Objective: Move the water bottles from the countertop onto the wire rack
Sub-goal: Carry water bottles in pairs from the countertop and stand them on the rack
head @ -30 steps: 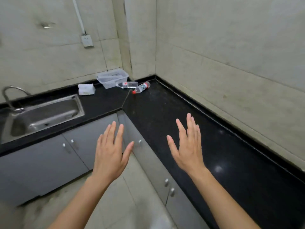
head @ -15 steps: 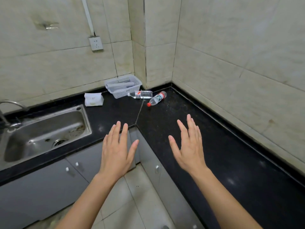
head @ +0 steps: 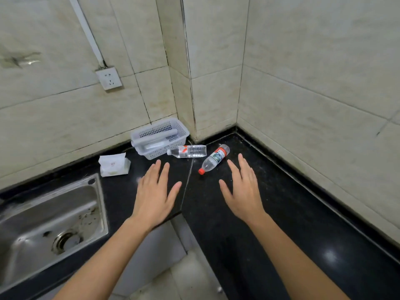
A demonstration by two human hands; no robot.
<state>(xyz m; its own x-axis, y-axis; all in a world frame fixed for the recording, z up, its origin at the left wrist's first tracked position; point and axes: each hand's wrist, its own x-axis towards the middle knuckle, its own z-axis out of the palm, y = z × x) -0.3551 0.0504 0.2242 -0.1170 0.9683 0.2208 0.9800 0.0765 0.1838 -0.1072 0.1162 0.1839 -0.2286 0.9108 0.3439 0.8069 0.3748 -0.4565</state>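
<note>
Two clear water bottles lie on their sides on the black countertop near the corner. One has a white cap and rests against a white perforated basket. The other, with a red cap, lies at an angle to its right. My left hand hovers flat with fingers straight, just in front of the white-capped bottle. My right hand is also flat and straight-fingered, right of the red cap and apart from it. Neither hand holds anything.
A steel sink is set into the counter at the left. A white tissue pack lies between sink and basket. Tiled walls close the corner, with a wall socket up left. Grey cabinets and floor show below.
The view has moved closer to the corner. Both hands have advanced over the counter toward the bottles, staying flat and empty.
</note>
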